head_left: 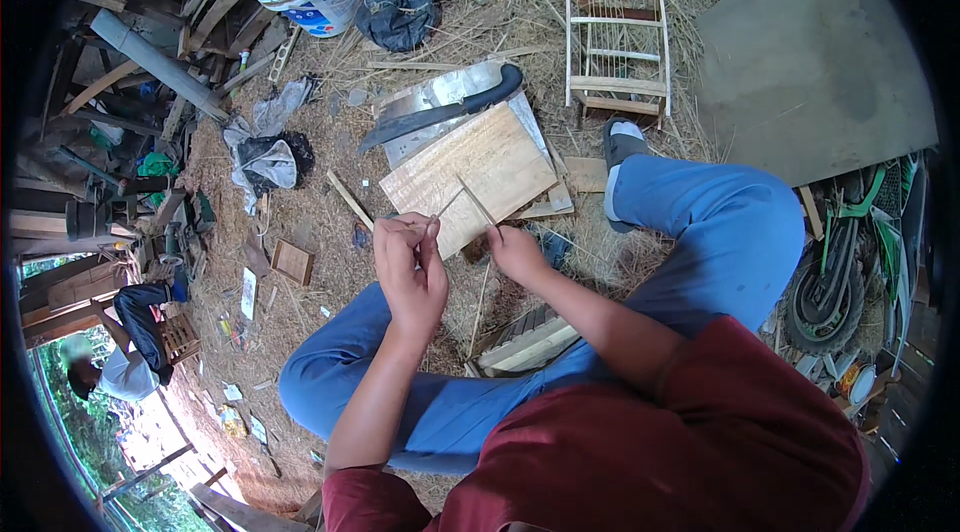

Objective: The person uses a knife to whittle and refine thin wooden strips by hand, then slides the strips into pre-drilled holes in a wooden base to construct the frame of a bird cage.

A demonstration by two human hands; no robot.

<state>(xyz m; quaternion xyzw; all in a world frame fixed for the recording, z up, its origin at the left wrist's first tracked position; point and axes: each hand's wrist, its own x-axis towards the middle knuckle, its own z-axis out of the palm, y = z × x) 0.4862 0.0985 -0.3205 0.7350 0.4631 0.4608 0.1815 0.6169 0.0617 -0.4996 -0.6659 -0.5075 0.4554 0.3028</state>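
The left hand [412,267] is near the centre of the frame, its fingers closed on a thin stick [449,205] that points up and to the right. The right hand [520,254], just beside it to the right, has its fingers closed around a narrow strip [478,199] slanting up and to the left. The far end of the stick reaches the line of the strip; whether the two touch cannot be told. The strip's exact kind cannot be determined.

Both held pieces are seen against a pale wooden board [500,152] at the centre. Just above the board lies a long dark blade with a black handle [440,118]. A small wooden rack [618,85] stands at the upper right, near a shoe [626,144]. A white and blue bucket [318,4] and a black bag [397,16] are at the upper left. A person [135,362] sits at the lower left.
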